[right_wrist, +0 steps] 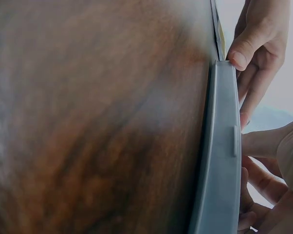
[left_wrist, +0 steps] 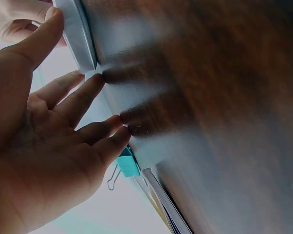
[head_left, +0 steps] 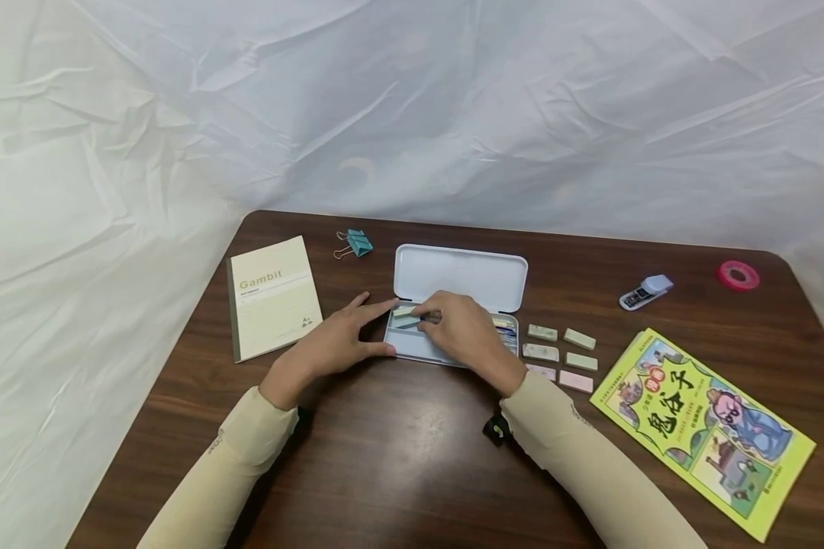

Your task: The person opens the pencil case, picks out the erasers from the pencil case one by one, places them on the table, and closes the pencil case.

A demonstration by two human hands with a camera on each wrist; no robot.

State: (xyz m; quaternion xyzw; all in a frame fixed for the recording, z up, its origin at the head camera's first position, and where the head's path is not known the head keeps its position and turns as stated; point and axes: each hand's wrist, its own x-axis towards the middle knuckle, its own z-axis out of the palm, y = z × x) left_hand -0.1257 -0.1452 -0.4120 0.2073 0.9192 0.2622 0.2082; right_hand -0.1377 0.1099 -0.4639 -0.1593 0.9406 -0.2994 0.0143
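An open pale blue pencil case (head_left: 419, 348) lies on the table, its lid (head_left: 460, 276) raised at the back. My left hand (head_left: 336, 339) is at its left end, fingers spread, with the thumb and a fingertip touching the edge. My right hand (head_left: 463, 332) reaches into the case and pinches the end of a pale green eraser (head_left: 405, 322) in the left compartment. Pens (head_left: 506, 330) lie in the right part, partly covered by that hand. The right wrist view shows the case's front wall (right_wrist: 222, 146); what the fingertips touch is hidden there.
Several erasers (head_left: 541, 352) lie in two columns right of the case. Beyond them are a yellow-green comic book (head_left: 700, 435), a light purple stapler-like item (head_left: 647, 292) and a pink tape roll (head_left: 738, 276). At left are a notebook (head_left: 275, 297) and a teal binder clip (head_left: 358, 242).
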